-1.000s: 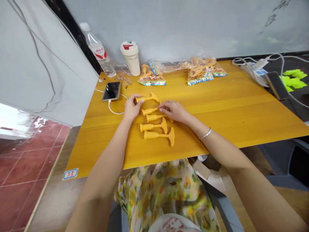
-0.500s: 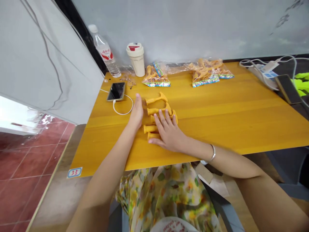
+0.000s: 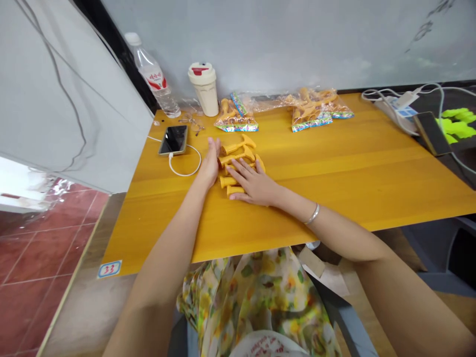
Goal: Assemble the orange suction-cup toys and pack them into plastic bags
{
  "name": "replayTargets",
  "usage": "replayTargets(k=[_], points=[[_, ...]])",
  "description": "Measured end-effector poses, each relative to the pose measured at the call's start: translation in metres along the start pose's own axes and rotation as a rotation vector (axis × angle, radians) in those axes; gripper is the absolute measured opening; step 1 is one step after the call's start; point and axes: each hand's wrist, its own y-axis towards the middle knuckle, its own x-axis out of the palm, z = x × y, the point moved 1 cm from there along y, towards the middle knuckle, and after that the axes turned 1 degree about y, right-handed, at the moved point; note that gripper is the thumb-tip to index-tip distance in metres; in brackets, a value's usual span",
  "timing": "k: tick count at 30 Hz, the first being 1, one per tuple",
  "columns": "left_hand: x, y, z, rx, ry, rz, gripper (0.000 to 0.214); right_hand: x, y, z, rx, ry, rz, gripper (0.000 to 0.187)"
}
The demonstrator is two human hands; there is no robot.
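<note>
Several orange toy hammers (image 3: 238, 146) lie side by side on the wood-coloured table (image 3: 334, 183), handles to the left and heads to the right. My right hand (image 3: 256, 186) rests flat over the nearer ones with its fingers spread, hiding some of their heads. At the handle ends my left hand (image 3: 210, 163) stands on edge, fingers straight, beside or touching the farther hammers; exact contact is hard to tell. Neither hand is closed round a hammer.
Along the back stand a water bottle (image 3: 154, 77) and a lidded cup (image 3: 205, 91). Bags of orange toys (image 3: 236, 116) and another bag (image 3: 314, 111) lie by the wall. A phone (image 3: 174, 140) with a white cable is at left; a power strip (image 3: 397, 116) is at right.
My right hand has moved away from me across the table, and the nearer hammers have shifted with it. The hammers now lie closer together. My left hand stays at the handle ends.
</note>
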Motion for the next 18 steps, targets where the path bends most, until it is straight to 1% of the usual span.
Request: replayTargets(k=[3, 7, 9, 11, 13, 15, 16, 18], points=[[-0.002, -0.002, 0.002, -0.162, -0.164, 0.067, 0.09, -0.002, 0.007, 0.008, 0.009, -0.01, -0.007, 0.084], [-0.003, -0.015, 0.014, -0.2, -0.221, 0.154, 0.085, -0.013, 0.004, 0.015, 0.051, 0.039, -0.02, 0.081], [-0.003, -0.024, 0.022, -0.219, -0.234, 0.212, 0.084, -0.019, -0.002, 0.024, 0.12, 0.12, -0.035, 0.08], [0.0, -0.032, 0.031, -0.233, -0.264, 0.254, 0.081, -0.021, -0.006, 0.036, 0.249, 0.226, -0.025, 0.083], [0.007, -0.038, 0.039, -0.24, -0.328, 0.253, 0.078, -0.019, -0.008, 0.049, 0.405, 0.351, 0.008, 0.09], [0.015, -0.039, 0.045, -0.243, -0.411, 0.209, 0.077, -0.012, -0.007, 0.058, 0.516, 0.486, 0.043, 0.097], [0.019, -0.039, 0.048, -0.245, -0.448, 0.181, 0.077, -0.009, -0.006, 0.059, 0.536, 0.55, 0.059, 0.1], [0.025, -0.038, 0.05, -0.249, -0.493, 0.129, 0.077, -0.003, -0.003, 0.057, 0.523, 0.658, 0.099, 0.104]])
